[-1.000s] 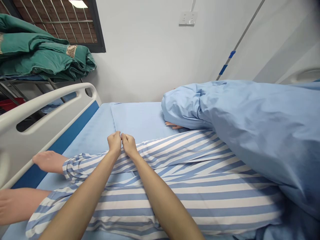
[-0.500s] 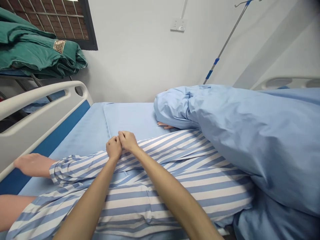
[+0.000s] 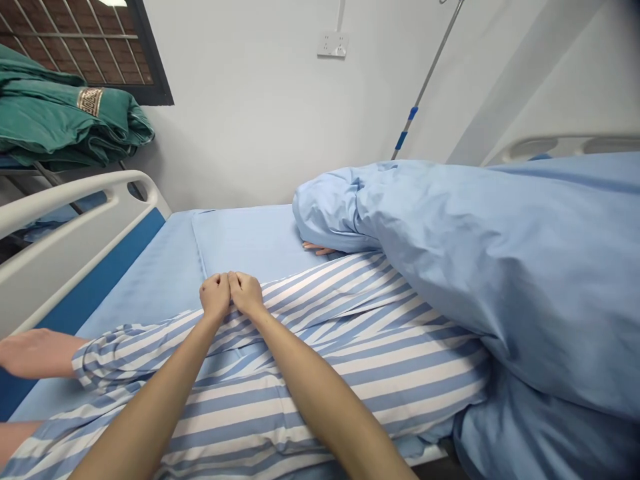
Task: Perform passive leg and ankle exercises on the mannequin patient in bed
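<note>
Across the top of the far striped pyjama leg [image 3: 310, 293], knee or shin area, your left hand [image 3: 215, 293] and right hand [image 3: 246, 292] sit side by side, touching. Both balled, fingers curled right in; whether any cloth is pinched inside is hidden, so no call on that. Your forearms pass over the near striped pyjama leg [image 3: 380, 387], uncrossed.

Progress, judged from how things lie: blue quilt [image 3: 450, 233] is off the legs and heaped at the right, over the upper body. Pyjama legs are on, cuffs by the ankles. You're on the far leg only; neither fist rests on the near one. What's left can't be read beyond that.

Orientation: far leg's long axis runs across your view, right to left, angling a bit toward you at the foot end. Upper end goes under the quilt; far foot [image 3: 45, 352] is at the left, by the footboard [image 3: 55, 267]. Near leg lies roughly alongside, its ankle cut by the left edge, light blue sheet [image 3: 240, 233] showing between the two.
</note>
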`<state>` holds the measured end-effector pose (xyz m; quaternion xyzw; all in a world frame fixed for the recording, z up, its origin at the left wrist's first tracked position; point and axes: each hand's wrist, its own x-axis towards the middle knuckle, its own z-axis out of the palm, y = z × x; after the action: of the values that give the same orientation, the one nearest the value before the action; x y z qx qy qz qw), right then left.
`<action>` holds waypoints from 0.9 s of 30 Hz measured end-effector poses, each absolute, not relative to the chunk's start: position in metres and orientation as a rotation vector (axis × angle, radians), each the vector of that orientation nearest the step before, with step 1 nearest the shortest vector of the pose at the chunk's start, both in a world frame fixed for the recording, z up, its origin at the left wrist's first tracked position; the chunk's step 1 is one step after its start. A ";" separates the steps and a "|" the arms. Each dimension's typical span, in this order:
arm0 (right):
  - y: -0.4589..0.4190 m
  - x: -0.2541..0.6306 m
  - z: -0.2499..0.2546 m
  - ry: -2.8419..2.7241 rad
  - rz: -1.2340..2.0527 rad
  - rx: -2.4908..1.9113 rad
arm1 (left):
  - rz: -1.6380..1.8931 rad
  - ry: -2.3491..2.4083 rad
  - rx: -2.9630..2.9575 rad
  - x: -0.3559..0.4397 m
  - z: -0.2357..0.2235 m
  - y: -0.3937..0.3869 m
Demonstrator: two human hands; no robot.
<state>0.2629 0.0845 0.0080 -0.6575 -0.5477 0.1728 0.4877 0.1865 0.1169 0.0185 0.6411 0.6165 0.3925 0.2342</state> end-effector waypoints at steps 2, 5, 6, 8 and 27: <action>0.087 0.265 0.009 -1.232 0.479 -1.504 | 1.207 1.602 1.622 0.199 0.023 0.118; 0.090 0.267 0.012 -1.005 0.558 -1.387 | 1.290 1.557 1.468 0.216 0.022 0.114; 0.090 0.268 0.012 -0.934 0.566 -1.371 | 1.277 1.573 1.478 0.219 0.021 0.112; 0.090 0.267 0.013 -0.837 0.566 -1.369 | 1.237 1.598 1.575 0.221 0.016 0.107; 0.078 0.333 0.028 -1.243 0.479 -1.402 | 1.178 1.551 1.825 0.216 0.011 0.100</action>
<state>0.3334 0.0784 0.0276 -0.5966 -0.5290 0.2039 0.5680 0.2164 0.0996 0.0109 0.6646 0.5650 0.4293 0.2341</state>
